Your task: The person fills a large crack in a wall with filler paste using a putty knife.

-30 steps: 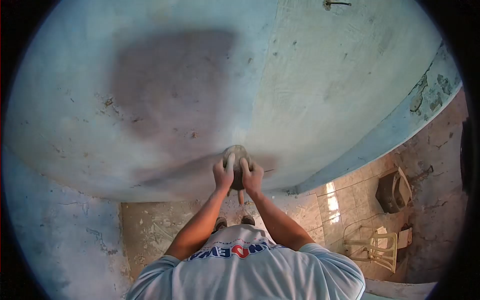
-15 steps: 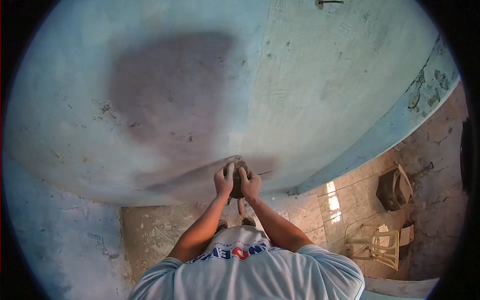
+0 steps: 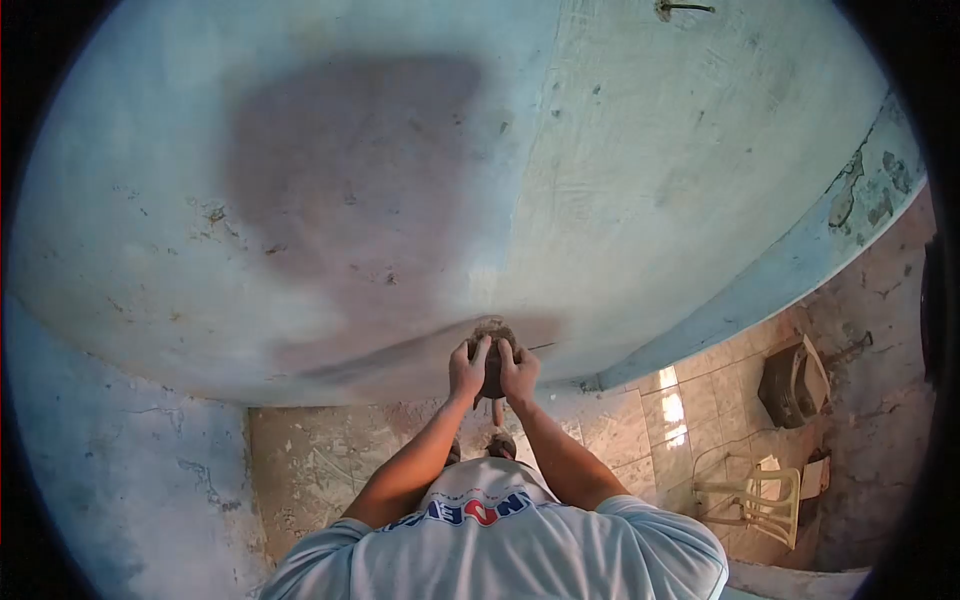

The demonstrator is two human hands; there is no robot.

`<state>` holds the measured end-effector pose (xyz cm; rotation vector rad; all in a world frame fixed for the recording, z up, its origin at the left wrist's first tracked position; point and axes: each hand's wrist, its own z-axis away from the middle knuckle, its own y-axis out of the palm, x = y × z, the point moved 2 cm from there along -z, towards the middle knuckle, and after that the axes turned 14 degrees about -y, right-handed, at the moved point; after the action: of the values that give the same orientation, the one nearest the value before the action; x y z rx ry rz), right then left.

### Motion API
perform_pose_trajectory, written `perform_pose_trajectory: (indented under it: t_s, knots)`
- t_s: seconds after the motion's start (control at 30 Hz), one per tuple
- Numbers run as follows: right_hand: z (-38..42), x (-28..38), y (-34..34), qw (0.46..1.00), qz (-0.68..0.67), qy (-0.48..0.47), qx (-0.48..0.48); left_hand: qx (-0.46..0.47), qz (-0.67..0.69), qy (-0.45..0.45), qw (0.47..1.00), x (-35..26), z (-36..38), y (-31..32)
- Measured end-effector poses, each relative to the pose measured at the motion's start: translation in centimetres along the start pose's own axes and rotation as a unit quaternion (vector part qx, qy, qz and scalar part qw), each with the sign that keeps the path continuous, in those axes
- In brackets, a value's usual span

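Observation:
Both hands grip a dark, dirt-coated flat tool point(image 3: 492, 374) whose kind I cannot make out. Its short brown handle point(image 3: 497, 412) points down toward my feet. On its left side my left hand point(image 3: 468, 368) is closed, thumb laid along the upper face. My right hand point(image 3: 517, 372) clasps the opposite side the same way. The tool's rough far end is at the low part of the painted wall point(image 3: 600, 230); whether it touches is hard to tell. My fingers' undersides are hidden.
A tiled floor point(image 3: 610, 430) lies below, dusty on the left. To the right stand a pale plastic chair point(image 3: 750, 500) and a dark boxy object point(image 3: 790, 385). A bent metal piece point(image 3: 685, 8) sticks out of the upper wall. Another blue wall point(image 3: 130, 480) borders the left.
Both hands and the tool have shifted slightly right in view, still in the same grip. The wall marks have also shifted right, so my head has turned a little.

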<state>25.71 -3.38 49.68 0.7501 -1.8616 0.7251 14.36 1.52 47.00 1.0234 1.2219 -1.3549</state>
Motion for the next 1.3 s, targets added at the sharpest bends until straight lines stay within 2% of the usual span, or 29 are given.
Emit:
perform_pose_trajectory:
  t_s: [0.03, 0.13, 0.2, 0.23, 0.33, 0.4, 0.47, 0.5, 0.6, 0.63, 0.73, 0.77, 0.87, 0.9, 1.0, 1.03, 1.13, 1.17, 1.27, 1.3]
  knots:
    - [-0.8, 1.4, -0.2, 0.999, 0.036, -0.009, 0.01, 0.013, 0.007, -0.045, 0.999, -1.8, 0.2, -0.1]
    - [-5.9, 5.8, 1.3, 0.99, -0.083, -0.11, -0.031, 0.003, 0.047, 0.019, 0.999, -9.7, -1.0, -0.9]
    - [-6.6, 7.8, 1.2, 0.99, -0.122, -0.067, -0.01, 0.003, 0.075, 0.02, 0.997, -12.5, -1.1, -1.5]
    - [-6.8, 8.2, 1.2, 0.989, -0.142, -0.048, 0.0, -0.015, 0.102, 0.069, 0.992, -13.1, -0.7, -1.4]
    - [-3.2, 5.5, 0.1, 0.998, -0.016, -0.055, 0.026, -0.014, 0.101, 0.016, 0.995, -8.4, 1.2, -1.6]
    - [0.7, 0.5, 0.4, 0.997, 0.052, -0.037, 0.042, -0.032, 0.078, -0.055, 0.995, -2.6, 2.6, -1.8]
    - [3.4, -0.8, 0.8, 0.998, 0.034, 0.017, 0.044, -0.046, 0.034, -0.075, 0.996, 0.4, 3.3, -2.3]
    - [3.8, -0.5, 1.3, 0.998, 0.025, 0.046, 0.046, -0.054, 0.011, -0.086, 0.995, 0.5, 3.4, -2.9]
    - [0.7, -0.1, 3.2, 0.995, 0.07, -0.036, 0.06, -0.076, 0.053, -0.031, 0.995, -1.0, 0.6, -3.0]
    - [-0.7, 0.4, 4.1, 0.998, 0.027, -0.013, 0.05, -0.035, 0.021, -0.014, 0.999, -2.0, -0.9, -3.8]
    - [-1.2, 3.6, 3.8, 0.998, -0.06, -0.03, -0.001, -0.041, 0.062, -0.002, 0.997, -3.6, -0.4, -3.8]
    - [-0.7, 3.2, 3.6, 0.998, -0.052, -0.025, -0.003, -0.02, 0.087, -0.021, 0.996, -3.5, -0.1, -3.7]
    - [1.8, -0.1, 3.0, 1.0, -0.005, 0.0, 0.002, -0.021, 0.046, -0.022, 0.998, -0.2, 0.7, -3.1]
    - [2.4, -0.2, 2.6, 1.0, -0.002, -0.008, 0.002, -0.01, -0.038, -0.084, 0.996, 0.6, 1.2, -3.5]
    - [1.1, -0.8, 3.1, 0.998, 0.047, -0.038, 0.011, -0.071, 0.003, -0.005, 0.997, 0.5, 0.0, -2.5]
    - [-1.1, 1.0, 3.8, 0.998, 0.014, -0.067, -0.006, -0.048, 0.049, 0.007, 0.998, -2.7, -1.0, -2.8]
    - [-2.8, 3.1, 4.2, 0.993, -0.107, -0.044, -0.023, -0.011, 0.077, 0.012, 0.997, -6.4, -1.4, -3.6]
    - [-2.2, 4.1, 4.0, 0.995, -0.075, -0.046, -0.04, -0.011, 0.072, -0.007, 0.997, -6.3, -0.9, -3.8]
    - [1.7, -1.0, 2.6, 0.993, 0.076, 0.064, 0.058, 0.011, 0.029, -0.102, 0.994, -1.0, 0.9, -3.5]
    - [2.8, -2.1, 2.5, 0.995, 0.069, 0.06, 0.049, -0.009, 0.019, -0.091, 0.996, 0.4, 1.3, -3.3]
